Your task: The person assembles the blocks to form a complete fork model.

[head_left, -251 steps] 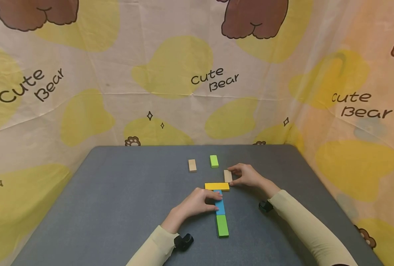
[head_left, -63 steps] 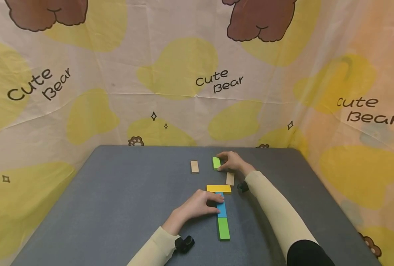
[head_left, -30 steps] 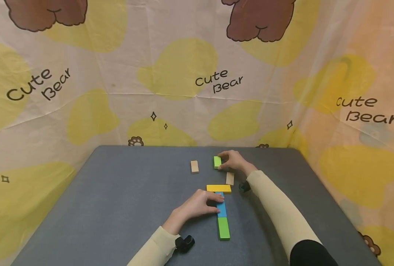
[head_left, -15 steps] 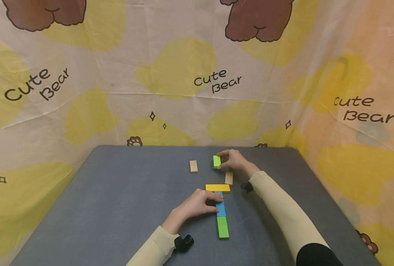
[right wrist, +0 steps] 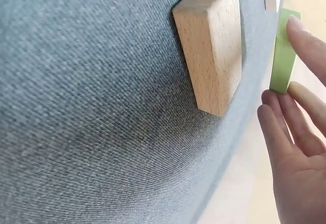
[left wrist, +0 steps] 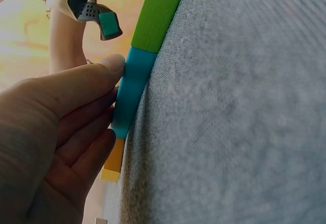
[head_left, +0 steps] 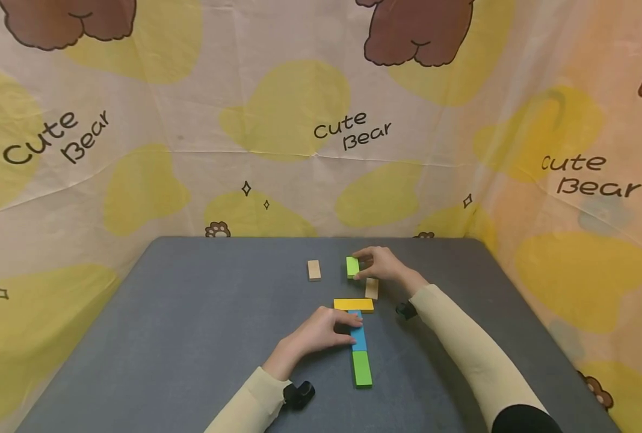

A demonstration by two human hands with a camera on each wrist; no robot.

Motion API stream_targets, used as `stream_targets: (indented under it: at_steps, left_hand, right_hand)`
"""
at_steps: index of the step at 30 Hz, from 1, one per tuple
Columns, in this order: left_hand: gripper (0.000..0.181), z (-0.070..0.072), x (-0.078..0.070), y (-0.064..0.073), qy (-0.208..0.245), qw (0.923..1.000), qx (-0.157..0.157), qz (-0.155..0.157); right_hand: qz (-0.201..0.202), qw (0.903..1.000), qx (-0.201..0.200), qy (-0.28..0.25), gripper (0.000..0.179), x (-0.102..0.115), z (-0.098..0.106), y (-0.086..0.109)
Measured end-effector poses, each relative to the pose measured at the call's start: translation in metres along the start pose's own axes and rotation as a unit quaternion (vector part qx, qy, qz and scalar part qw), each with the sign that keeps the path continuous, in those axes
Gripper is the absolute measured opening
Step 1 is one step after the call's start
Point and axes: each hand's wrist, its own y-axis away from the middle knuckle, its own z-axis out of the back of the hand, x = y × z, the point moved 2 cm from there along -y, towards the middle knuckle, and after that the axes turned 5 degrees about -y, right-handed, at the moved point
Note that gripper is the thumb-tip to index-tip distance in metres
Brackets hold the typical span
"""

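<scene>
In the head view, my left hand (head_left: pixel 317 329) rests its thumb and fingertips on the blue block (head_left: pixel 360 340); they touch its top face in the left wrist view. This block lies between a green block (head_left: pixel 361 368) on the near side and a crosswise yellow block (head_left: pixel 353 305) on the far side. Farther back, my right hand (head_left: pixel 384 264) pinches a light-green block (head_left: pixel 352 267), thumb and fingers at opposite ends in the right wrist view. Close to that hand, a plain wooden block (right wrist: pixel 216 56) meets the yellow block's right end.
Another plain wooden block (head_left: pixel 313 270) lies left of the light-green one. The grey cloth-covered table (head_left: pixel 218 325) reaches back to a printed curtain (head_left: pixel 277 120). Both wrists carry small black cameras.
My right hand has gone from the wooden block by the yellow one to the light-green block, which has shifted slightly right and nearer. The left hand stays on the blue block.
</scene>
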Motion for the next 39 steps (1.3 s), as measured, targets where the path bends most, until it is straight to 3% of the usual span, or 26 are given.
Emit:
stream_targets:
  at_steps: [24, 39]
  left_hand:
    - [0.039, 0.001, 0.000, 0.000, -0.001, 1.0000, 0.004, 0.002]
    - [0.038, 0.001, -0.002, 0.000, -0.003, 1.0000, 0.002, -0.006]
  right_hand:
    - [0.021, 0.9997, 0.006, -0.015, 0.061, 0.015, -0.008, 0.018]
    - [0.031, 0.9994, 0.003, -0.015, 0.062, 0.011, -0.015, 0.029]
